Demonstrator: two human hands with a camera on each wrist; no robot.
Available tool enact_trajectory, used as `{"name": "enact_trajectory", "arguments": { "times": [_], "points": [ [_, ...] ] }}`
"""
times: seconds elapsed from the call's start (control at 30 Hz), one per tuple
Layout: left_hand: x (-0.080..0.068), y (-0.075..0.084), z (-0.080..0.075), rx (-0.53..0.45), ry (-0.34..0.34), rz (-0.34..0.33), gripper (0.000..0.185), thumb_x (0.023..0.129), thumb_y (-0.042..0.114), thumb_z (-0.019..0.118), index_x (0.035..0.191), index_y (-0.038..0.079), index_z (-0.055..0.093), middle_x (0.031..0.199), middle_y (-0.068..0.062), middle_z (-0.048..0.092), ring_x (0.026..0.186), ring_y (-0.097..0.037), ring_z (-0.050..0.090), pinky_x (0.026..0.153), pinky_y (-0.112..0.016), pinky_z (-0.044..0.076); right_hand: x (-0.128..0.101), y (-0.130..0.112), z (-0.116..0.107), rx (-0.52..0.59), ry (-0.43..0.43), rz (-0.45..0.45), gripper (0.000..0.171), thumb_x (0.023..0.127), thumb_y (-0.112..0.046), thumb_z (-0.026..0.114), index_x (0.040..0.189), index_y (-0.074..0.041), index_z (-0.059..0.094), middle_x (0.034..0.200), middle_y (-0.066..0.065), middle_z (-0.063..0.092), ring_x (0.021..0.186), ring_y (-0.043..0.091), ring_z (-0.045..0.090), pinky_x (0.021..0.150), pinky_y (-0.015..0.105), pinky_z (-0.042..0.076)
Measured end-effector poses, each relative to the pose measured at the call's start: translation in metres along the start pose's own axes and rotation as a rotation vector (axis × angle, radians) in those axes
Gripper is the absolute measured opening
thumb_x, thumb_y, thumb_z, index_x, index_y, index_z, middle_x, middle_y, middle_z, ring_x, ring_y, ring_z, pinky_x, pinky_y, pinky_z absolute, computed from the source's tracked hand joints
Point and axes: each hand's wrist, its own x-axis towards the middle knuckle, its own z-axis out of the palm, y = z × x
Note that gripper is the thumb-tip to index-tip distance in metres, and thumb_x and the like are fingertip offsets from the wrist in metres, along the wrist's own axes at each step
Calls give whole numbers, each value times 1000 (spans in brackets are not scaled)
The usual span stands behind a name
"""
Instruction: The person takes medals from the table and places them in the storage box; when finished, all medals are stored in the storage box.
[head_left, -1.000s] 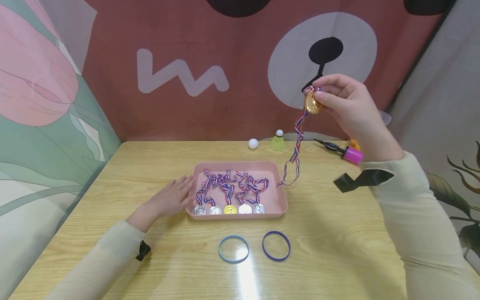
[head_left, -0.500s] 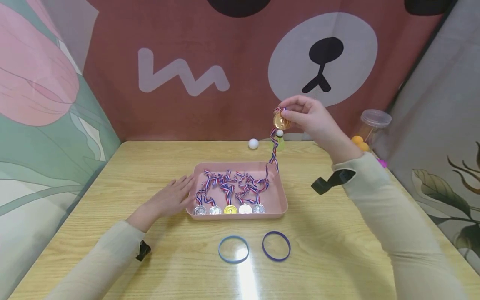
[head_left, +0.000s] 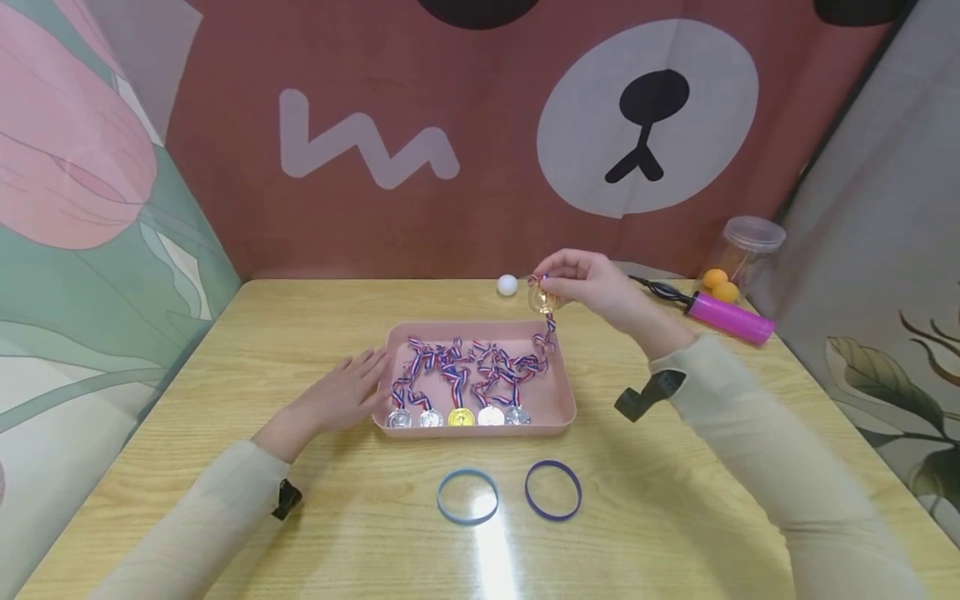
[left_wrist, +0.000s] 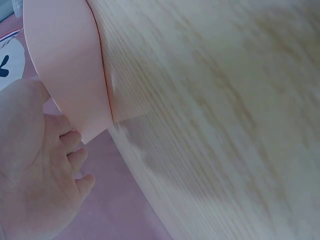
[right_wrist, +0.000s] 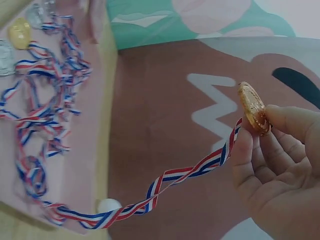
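Between thumb and fingers, my right hand (head_left: 596,292) pinches a gold medal (head_left: 541,297) above the back right of a pink tray (head_left: 561,404). Its twisted red, white and blue ribbon (right_wrist: 172,175) runs down into the tray in the right wrist view. Inside the tray, several silver medals (head_left: 400,418) and one gold-coloured medal (head_left: 461,417) line the front side, their ribbons bunched behind them. My left hand (head_left: 333,402) has its fingers extended at the tray's left wall, as the left wrist view also shows beside the pink tray wall (left_wrist: 70,60).
A light blue wristband (head_left: 442,497) and a purple wristband (head_left: 578,492) lie in front of the tray. Along the back are a white ball (head_left: 507,285), a magenta hand pump (head_left: 731,318) and a clear jar (head_left: 753,235) near orange balls (head_left: 724,292).
My right hand has come down and left with the gold medal, from high at the right to above the tray's back corner. The ribbon end has settled inside the tray. My left hand stays put.
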Motion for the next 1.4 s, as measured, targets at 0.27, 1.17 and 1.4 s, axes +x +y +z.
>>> {"name": "enact_trajectory", "arguments": {
  "times": [0.27,1.17,1.4],
  "points": [
    [0,-1,0,-9,-4,0,58,100,29,37,141,-8,23,148,-22,17,134,-41,16,108,-53,12,-11,31,12,-89,-77,123,23,90,-12,59,107,5,60,111,16,62,86,19,61,76,39,52],
    [1,-4,3,-11,-6,-4,58,100,31,36,142,-6,22,148,-21,17,134,-39,14,108,-52,12,-36,92,30,-289,-313,204,12,79,1,63,92,0,64,78,6,60,47,9,41,39,18,35],
    [2,-4,3,-6,-3,0,58,100,31,36,142,-6,22,148,-21,17,134,-40,15,108,-52,12,-37,94,35,-377,-348,179,8,78,2,65,83,-3,66,77,2,60,63,13,53,49,22,46]
  ]
}}
